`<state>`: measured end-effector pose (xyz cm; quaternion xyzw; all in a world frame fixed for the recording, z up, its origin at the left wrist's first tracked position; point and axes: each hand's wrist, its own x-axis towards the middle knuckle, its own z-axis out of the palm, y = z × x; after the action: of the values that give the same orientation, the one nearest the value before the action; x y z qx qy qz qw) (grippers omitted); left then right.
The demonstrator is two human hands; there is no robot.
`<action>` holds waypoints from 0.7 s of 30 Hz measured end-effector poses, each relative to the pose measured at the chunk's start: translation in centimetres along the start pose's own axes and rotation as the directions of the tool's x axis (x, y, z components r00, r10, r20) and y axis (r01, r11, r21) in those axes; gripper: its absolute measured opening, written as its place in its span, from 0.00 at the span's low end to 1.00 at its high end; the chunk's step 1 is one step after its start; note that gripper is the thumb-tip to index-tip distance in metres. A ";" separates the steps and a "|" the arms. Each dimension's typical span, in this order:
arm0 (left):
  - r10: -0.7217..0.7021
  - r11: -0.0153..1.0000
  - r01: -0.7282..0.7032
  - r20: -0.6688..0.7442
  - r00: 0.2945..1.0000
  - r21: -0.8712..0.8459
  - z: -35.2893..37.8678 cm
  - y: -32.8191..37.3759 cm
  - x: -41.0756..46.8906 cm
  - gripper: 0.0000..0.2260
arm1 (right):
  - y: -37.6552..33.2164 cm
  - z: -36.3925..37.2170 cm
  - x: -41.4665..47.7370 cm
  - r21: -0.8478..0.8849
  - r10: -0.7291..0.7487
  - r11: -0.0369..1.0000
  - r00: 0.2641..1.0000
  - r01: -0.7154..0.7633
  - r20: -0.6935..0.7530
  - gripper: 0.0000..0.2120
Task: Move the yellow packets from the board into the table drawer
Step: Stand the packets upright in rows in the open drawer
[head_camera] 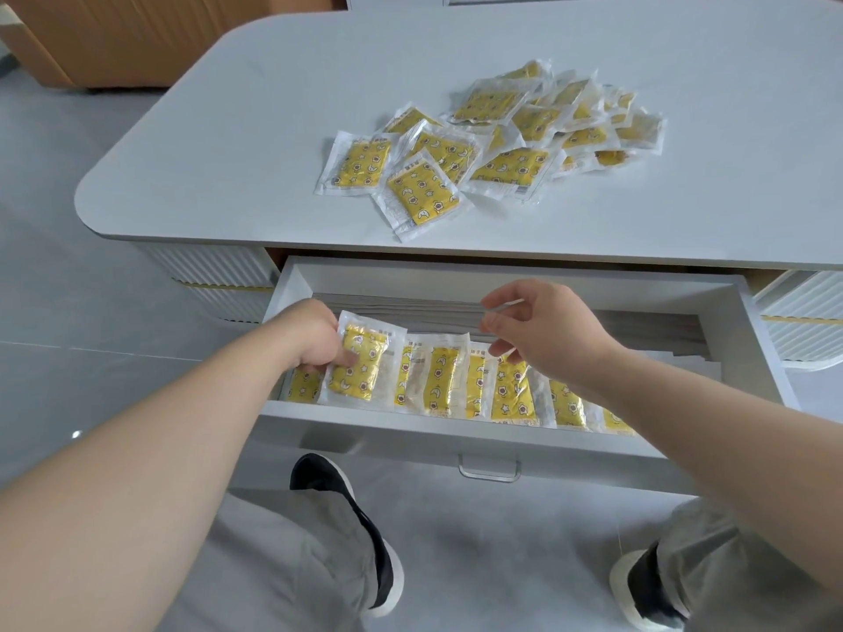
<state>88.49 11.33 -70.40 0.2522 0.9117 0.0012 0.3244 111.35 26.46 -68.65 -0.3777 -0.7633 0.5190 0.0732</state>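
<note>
1. Seen from the person's own head: a pale table (pixel 228 130) with its drawer (pixel 410 417) pulled open below the top.
2. The left hand (pixel 314 339) pinches one yellow packet (pixel 360 364), thumb on its face and fingers behind. It holds the packet tilted at the left end of the drawer.
3. The right hand (pixel 543 330) hovers over the middle of the drawer, fingers loosely spread, holding nothing that shows.
4. A row of packets (pixel 511 390) overlaps along the drawer's front wall, with flat grey sheets (pixel 638 326) behind it.
5. A loose pile of packets (pixel 502 130) lies on the table top (a good many, well apart from the drawer).
6. The step in hand appears to be seating the pinched packet into the row.
7. The next move likely calls for releasing it, then reaching up to the pile. The thin, slippery wrappers will probably need lifting singly.
</note>
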 end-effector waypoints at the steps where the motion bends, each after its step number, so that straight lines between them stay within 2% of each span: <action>1: -0.021 0.997 0.021 -0.006 1.000 0.068 0.3 0.1 0.1 0.19 | 0.0 0.0 0.0 -0.012 -0.005 1.000 1.000 0.005 0.000 0.07; 4: -0.044 0.973 0.063 -0.089 0.995 0.222 0.8 0.2 0.4 0.21 | -0.1 0.1 0.1 -0.032 -0.016 0.999 1.000 0.016 0.002 0.07; 7: -0.015 0.952 0.068 -0.175 0.984 0.299 1.3 0.3 0.0 0.21 | 0.0 0.1 0.2 -0.048 -0.026 0.998 1.000 0.026 0.009 0.07; 11: 0.020 0.934 0.045 -0.179 0.984 0.354 1.2 0.9 -0.8 0.20 | 0.1 0.0 0.4 -0.068 -0.039 0.997 0.999 0.040 0.016 0.06; 14: 0.071 0.914 0.018 -0.204 0.977 0.406 0.9 1.9 -1.6 0.14 | -0.1 -0.1 0.6 -0.110 -0.062 0.992 0.998 0.064 0.021 0.06; 17: 0.186 0.918 -0.072 -0.264 0.946 0.390 0.1 3.9 -2.9 0.08 | -0.5 -0.5 0.8 -0.187 -0.112 0.976 0.994 0.112 0.007 0.04; 21: 0.323 0.929 -0.216 -0.377 0.868 0.300 -1.9 6.9 -5.5 0.06 | -1.3 -1.4 0.9 -0.374 -0.269 0.895 0.963 0.245 -0.013 0.04</action>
<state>94.14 15.15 -64.51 0.4103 0.9081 -0.0130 0.0832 110.73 27.85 -67.18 -0.2969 -0.8875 0.3398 0.0933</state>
